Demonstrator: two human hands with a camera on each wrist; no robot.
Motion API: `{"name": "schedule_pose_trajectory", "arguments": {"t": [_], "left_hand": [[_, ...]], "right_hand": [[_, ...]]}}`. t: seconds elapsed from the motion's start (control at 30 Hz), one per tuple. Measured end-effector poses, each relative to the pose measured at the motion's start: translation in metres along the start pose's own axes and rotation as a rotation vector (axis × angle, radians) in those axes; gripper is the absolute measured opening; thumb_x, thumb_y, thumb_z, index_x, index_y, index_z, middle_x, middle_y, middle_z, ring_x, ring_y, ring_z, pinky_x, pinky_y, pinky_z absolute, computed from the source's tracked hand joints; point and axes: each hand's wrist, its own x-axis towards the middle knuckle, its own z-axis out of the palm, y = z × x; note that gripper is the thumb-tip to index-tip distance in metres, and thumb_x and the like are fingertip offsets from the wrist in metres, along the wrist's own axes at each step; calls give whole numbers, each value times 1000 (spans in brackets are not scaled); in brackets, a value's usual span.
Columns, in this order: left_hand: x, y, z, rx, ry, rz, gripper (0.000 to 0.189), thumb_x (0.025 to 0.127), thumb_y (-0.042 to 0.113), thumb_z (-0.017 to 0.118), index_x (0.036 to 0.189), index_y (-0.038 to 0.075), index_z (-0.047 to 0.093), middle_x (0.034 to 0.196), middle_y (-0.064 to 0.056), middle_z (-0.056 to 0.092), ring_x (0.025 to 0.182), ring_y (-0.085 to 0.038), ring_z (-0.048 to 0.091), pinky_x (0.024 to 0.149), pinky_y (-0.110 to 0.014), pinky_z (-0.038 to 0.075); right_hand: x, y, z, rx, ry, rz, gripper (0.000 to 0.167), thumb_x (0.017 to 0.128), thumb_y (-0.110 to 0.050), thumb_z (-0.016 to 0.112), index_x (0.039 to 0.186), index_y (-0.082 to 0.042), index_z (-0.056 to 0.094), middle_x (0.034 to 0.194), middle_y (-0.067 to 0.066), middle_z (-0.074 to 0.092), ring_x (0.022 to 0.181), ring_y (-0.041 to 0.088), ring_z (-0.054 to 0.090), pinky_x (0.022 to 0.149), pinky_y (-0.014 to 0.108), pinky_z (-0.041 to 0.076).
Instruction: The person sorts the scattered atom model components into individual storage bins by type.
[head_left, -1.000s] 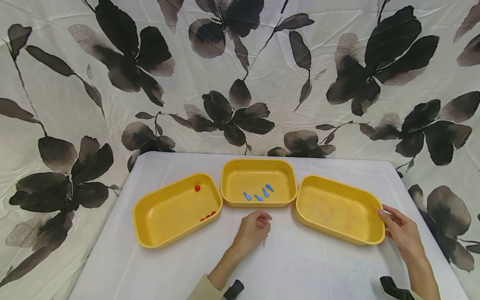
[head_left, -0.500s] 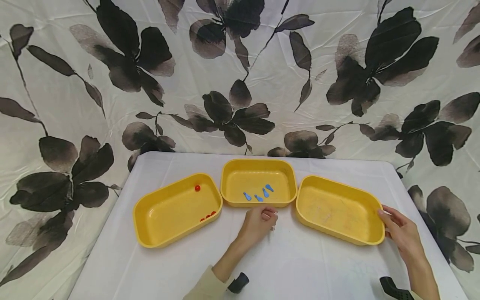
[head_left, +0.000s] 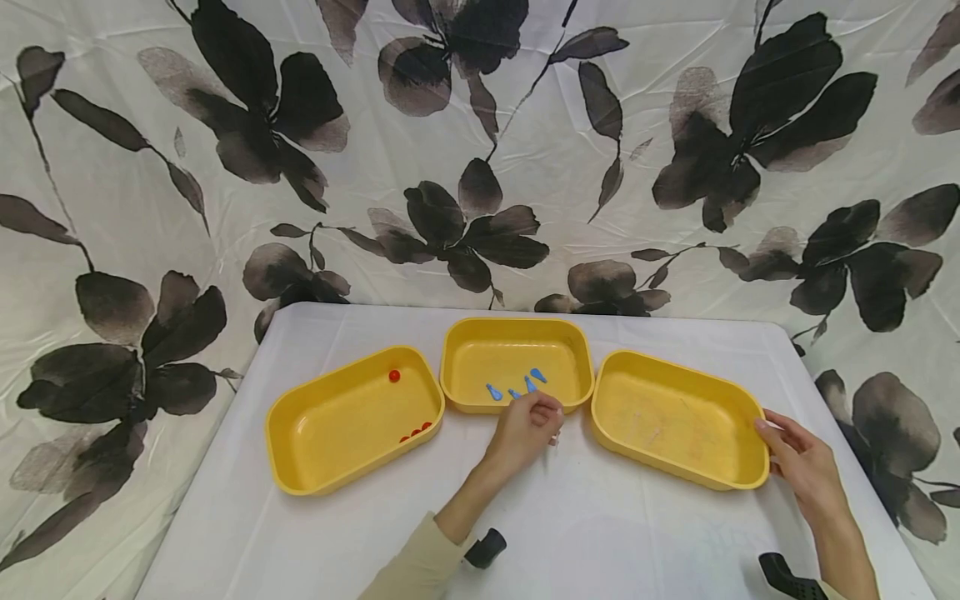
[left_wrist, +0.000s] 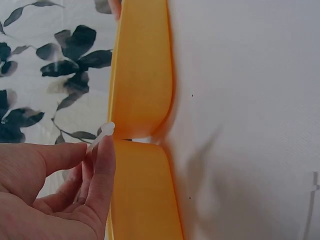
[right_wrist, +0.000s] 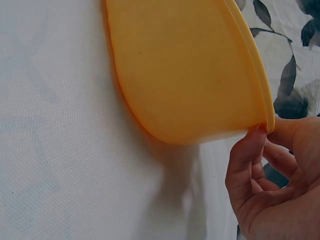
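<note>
My left hand (head_left: 525, 429) is over the front rim of the middle yellow tray (head_left: 517, 329). Between thumb and fingers it pinches a small white pin-like piece (left_wrist: 107, 129) with a rounded end, seen best in the left wrist view. Several small blue drop-shaped pieces (head_left: 537, 375) lie in that middle tray, partly hidden by the hand. On the right, my right hand (head_left: 810, 462) grips the outer end of the right yellow tray (head_left: 675, 408), thumb and finger pinching its rim in the right wrist view.
At the left stands another yellow tray (head_left: 330, 433) with several red round pieces (head_left: 394, 376) in it. The trays nearly touch in an arc on a white-covered table (head_left: 585, 533). A floral cloth (head_left: 457, 225) hangs behind.
My left hand has moved forward and to the right, from in front of the middle tray to over its front rim, still pinching the white piece. The right hand keeps its place.
</note>
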Motion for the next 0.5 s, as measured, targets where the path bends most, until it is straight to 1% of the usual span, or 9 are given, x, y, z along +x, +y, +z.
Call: {"name": "schedule_pose_trajectory", "arguments": {"t": [0.13,0.2,0.4,0.5], "left_hand": [[4,4,1,14,4,-24,10,96,1,69,105,-3,68,87,-6,65,70,-13,67,62,-22,57],[6,6,2,14,5,-37,10,96,3,70,104,-2,69,86,-4,65,69,-13,67,63,-24,58],[14,10,5,2,6,-32,9,95,2,70,103,-2,69,85,-5,65,66,-16,69,64,-32,61],[18,13,7,8,5,-39,10,96,3,70,104,-1,69,86,-4,65,65,-14,68,64,-30,61]], "right_hand": [[0,0,0,3,2,7,80,102,-57,52,160,-5,33,150,23,43,84,4,57,71,15,54],[0,0,0,2,4,10,80,101,-58,52,160,-5,33,150,23,44,84,5,57,71,15,54],[1,0,1,1,9,17,81,101,-58,52,160,-6,33,149,22,45,84,6,57,71,15,54],[1,0,1,-1,9,14,81,101,-58,52,160,-6,33,148,21,45,85,6,58,71,15,54]]}}
